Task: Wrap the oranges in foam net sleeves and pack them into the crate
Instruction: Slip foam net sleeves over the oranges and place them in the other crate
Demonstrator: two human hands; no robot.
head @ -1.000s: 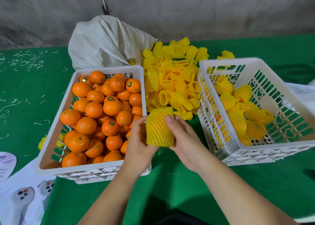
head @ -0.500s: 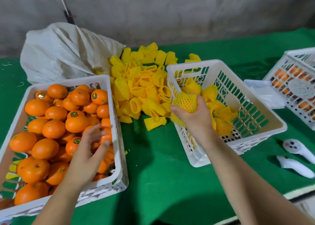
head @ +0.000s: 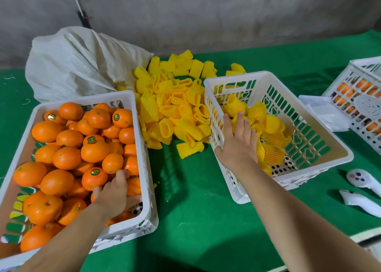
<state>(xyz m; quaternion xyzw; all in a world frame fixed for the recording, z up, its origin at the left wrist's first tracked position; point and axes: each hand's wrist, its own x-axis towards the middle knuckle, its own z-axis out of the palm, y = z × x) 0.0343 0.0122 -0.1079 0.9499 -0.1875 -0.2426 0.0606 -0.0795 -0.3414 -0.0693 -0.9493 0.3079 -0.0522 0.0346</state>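
Observation:
A white crate (head: 142,127) on the left is full of bare oranges (head: 67,157). My left hand (head: 114,191) reaches into its near right corner, fingers curled round an orange that it mostly hides. A second white crate (head: 235,77) on the right holds several oranges wrapped in yellow foam net sleeves (head: 272,154). My right hand (head: 237,142) lies palm down inside this crate near its left wall, with straight fingers resting on the wrapped oranges. Loose yellow sleeves (head: 177,111) are piled between the two crates.
A white woven sack (head: 78,65) lies behind the left crate. At the right edge stands a third white crate (head: 362,98) with oranges, and beside it a white bag (head: 321,111). Two white controllers (head: 360,179) lie at the front right. Green cloth covers the table.
My right hand carried the wrapped orange into the right crate and opened over the pile. My left hand dropped into the left crate and closed on an orange.

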